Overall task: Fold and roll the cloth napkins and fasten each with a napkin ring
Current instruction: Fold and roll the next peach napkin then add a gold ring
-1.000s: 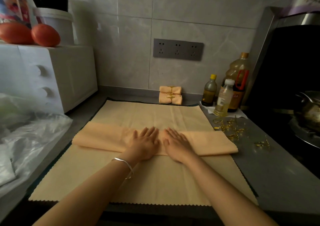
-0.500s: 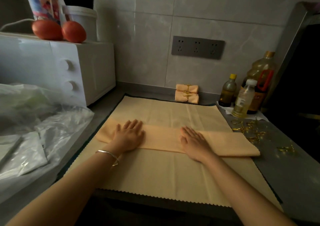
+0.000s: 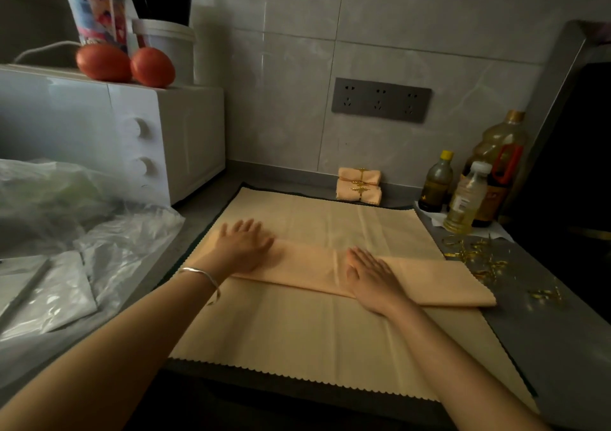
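1. The left hand [image 3: 243,247] lies palm down, fingers straight and slightly spread, pressing the left end of the folded napkin [image 3: 310,265]. It grips nothing. A bracelet [image 3: 201,273] circles its wrist.
2. The right hand [image 3: 372,275] also lies palm down, fingers straight and close together. It presses the same band right of its middle and holds nothing.
3. Both forearms reach forward from the bottom edge, the hands well apart on the band.
4. The folded napkin is a long band lying across a flat napkin [image 3: 297,328] spread on the desk [image 3: 545,325]. Its right end reaches that cloth's right edge.
5. Gold rings [image 3: 476,255] lie scattered on the desk just right of the band.
6. Two ringed rolls [image 3: 359,186] sit stacked against the wall behind the flat napkin.
7. Bottles [image 3: 466,199] stand at the right, and a microwave [image 3: 132,139] at the left.
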`<state>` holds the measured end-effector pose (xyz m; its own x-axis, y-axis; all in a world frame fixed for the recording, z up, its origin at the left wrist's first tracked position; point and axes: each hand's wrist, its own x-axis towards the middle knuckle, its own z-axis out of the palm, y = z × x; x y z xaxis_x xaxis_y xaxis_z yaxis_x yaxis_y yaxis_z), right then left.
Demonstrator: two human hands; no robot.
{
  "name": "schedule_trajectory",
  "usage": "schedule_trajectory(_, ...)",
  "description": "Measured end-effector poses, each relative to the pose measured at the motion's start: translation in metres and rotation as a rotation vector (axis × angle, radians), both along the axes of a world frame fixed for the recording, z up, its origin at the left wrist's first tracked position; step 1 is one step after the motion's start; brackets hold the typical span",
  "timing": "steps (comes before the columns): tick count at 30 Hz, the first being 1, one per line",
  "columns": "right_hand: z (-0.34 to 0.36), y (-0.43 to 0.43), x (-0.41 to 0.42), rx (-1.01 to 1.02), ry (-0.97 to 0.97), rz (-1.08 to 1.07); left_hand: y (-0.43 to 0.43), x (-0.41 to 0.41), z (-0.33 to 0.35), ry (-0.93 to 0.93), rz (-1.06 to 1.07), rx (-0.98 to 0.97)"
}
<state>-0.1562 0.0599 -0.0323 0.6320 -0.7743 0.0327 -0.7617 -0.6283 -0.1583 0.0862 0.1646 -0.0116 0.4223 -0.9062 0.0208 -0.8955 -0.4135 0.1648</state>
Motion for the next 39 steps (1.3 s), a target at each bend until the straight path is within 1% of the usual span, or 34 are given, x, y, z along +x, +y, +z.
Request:
schedule_trajectory(2,0.001,0.001,0.0,-0.001,-0.015,0.007,-0.01,-0.023,0.011,0.08,-0.139,-0.103)
schedule_trajectory(5,0.001,0.002,-0.002,-0.017,-0.069,0.022,-0.027,-0.045,0.018,0.144,-0.251,-0.11)
schedule_trajectory(7,0.0,0.003,-0.004,-0.021,-0.13,0.033,-0.036,-0.049,0.017,0.168,-0.253,-0.087)
schedule_trajectory(12,0.0,0.006,-0.007,0.001,-0.321,0.041,-0.05,-0.047,0.019,0.103,-0.239,0.027)
schedule_trajectory(14,0.0,0.008,-0.007,-0.002,-0.389,0.085,-0.053,-0.044,0.021,0.129,-0.209,0.072)
schedule_trajectory(16,0.004,0.014,-0.007,0.002,-0.449,0.159,-0.054,-0.041,0.021,0.194,-0.174,0.098)
schedule_trajectory(18,0.009,0.023,-0.005,-0.011,-0.426,0.284,-0.055,-0.039,0.02,0.212,-0.169,0.102)
schedule_trajectory(20,0.012,0.031,-0.003,-0.062,-0.365,0.395,-0.056,-0.038,0.019,0.173,-0.2,0.08)
schedule_trajectory(24,0.015,0.04,0.004,-0.173,-0.331,0.506,-0.046,-0.035,0.023,0.19,-0.229,0.029)
schedule_trajectory(26,0.017,0.042,0.005,-0.201,-0.304,0.535,-0.039,-0.034,0.029,0.152,-0.229,0.031)
schedule_trajectory(29,0.018,0.042,-0.002,-0.202,-0.327,0.532,-0.027,-0.03,0.035,0.119,-0.228,0.053)
schedule_trajectory(33,0.018,0.036,-0.026,-0.205,-0.361,0.483,-0.011,-0.032,0.032,0.182,-0.243,0.06)
schedule_trajectory(35,0.02,0.029,-0.043,-0.194,-0.369,0.428,-0.006,-0.044,0.032,0.198,-0.269,0.072)
schedule_trajectory(39,0.021,0.006,-0.084,-0.181,-0.382,0.275,-0.003,-0.083,0.036,0.326,-0.339,0.126)
